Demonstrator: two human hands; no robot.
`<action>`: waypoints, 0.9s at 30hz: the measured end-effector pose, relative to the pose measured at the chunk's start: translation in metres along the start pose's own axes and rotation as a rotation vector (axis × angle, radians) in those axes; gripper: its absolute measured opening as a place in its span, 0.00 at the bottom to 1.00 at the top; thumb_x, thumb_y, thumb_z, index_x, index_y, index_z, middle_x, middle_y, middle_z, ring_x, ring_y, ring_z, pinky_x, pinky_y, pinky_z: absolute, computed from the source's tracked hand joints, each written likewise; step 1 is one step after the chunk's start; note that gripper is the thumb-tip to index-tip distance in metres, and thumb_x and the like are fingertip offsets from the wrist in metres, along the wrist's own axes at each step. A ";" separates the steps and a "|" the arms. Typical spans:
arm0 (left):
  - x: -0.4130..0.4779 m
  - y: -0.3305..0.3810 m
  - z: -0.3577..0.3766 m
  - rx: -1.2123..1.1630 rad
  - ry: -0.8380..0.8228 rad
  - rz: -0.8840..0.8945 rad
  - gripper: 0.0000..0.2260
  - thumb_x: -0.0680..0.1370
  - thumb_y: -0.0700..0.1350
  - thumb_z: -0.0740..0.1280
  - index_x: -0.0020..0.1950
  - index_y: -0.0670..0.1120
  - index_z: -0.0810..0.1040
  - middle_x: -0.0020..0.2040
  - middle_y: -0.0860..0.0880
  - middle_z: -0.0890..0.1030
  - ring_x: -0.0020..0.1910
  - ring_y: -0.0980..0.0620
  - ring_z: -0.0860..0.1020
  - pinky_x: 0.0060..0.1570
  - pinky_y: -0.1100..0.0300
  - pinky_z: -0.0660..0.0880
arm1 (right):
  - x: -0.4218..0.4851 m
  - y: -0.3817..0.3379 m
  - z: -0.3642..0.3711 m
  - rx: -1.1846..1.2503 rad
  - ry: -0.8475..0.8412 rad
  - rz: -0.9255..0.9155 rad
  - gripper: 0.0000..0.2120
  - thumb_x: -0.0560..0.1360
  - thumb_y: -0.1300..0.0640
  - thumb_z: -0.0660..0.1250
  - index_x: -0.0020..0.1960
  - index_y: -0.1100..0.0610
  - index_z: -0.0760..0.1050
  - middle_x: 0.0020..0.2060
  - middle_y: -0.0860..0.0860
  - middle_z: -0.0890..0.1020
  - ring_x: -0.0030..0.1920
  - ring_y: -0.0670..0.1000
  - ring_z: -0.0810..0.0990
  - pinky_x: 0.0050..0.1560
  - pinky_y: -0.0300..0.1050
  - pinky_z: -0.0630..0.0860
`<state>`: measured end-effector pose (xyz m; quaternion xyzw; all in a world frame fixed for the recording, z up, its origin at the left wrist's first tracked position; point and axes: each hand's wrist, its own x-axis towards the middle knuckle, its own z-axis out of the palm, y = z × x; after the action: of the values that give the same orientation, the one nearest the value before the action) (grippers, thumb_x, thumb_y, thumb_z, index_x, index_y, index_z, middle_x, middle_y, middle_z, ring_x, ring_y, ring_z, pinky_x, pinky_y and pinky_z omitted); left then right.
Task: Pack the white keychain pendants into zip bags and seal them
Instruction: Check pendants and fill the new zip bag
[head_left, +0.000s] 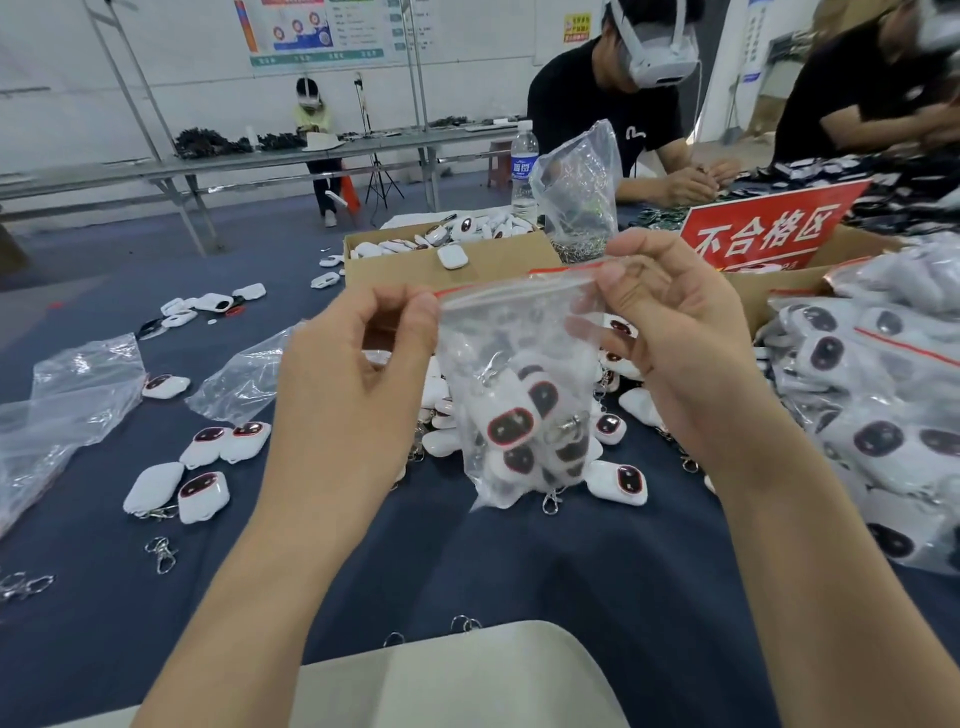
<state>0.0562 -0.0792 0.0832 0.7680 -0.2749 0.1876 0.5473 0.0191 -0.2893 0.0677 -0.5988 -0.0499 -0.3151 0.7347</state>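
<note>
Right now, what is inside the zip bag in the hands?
Several white keychain pendants with metal clasps, piled at the bottom of the zip bag; overlap hides their count.

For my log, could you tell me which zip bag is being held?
The centre zip bag, top pinched by the left hand and right hand; the other filled bags lie piled at right.

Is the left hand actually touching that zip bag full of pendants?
Touching. The head view shows the left hand pinching the top left corner of the zip bag, with no gap.
</note>
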 end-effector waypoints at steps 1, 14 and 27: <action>0.001 0.001 -0.002 -0.012 -0.031 -0.025 0.08 0.82 0.50 0.66 0.44 0.58 0.80 0.38 0.64 0.82 0.36 0.65 0.79 0.39 0.72 0.72 | 0.000 -0.001 0.001 -0.019 0.000 0.003 0.07 0.80 0.63 0.67 0.50 0.51 0.79 0.39 0.49 0.83 0.42 0.48 0.84 0.47 0.48 0.84; -0.005 -0.007 -0.026 -0.359 -0.952 -0.360 0.04 0.78 0.39 0.69 0.52 0.43 0.76 0.42 0.43 0.85 0.43 0.48 0.83 0.44 0.58 0.81 | -0.001 -0.010 0.001 -0.538 -0.298 0.163 0.09 0.79 0.63 0.68 0.48 0.49 0.81 0.35 0.45 0.83 0.34 0.46 0.83 0.35 0.40 0.82; -0.004 -0.106 -0.012 0.525 -0.597 -0.513 0.08 0.84 0.50 0.61 0.46 0.54 0.76 0.41 0.53 0.82 0.37 0.55 0.78 0.33 0.61 0.72 | -0.015 0.053 0.015 -0.923 -0.359 0.337 0.08 0.84 0.52 0.61 0.53 0.45 0.78 0.47 0.43 0.82 0.45 0.48 0.80 0.47 0.46 0.79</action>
<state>0.1193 -0.0400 0.0066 0.9439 -0.1648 -0.1193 0.2602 0.0399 -0.2649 0.0200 -0.9045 0.0661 -0.0740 0.4149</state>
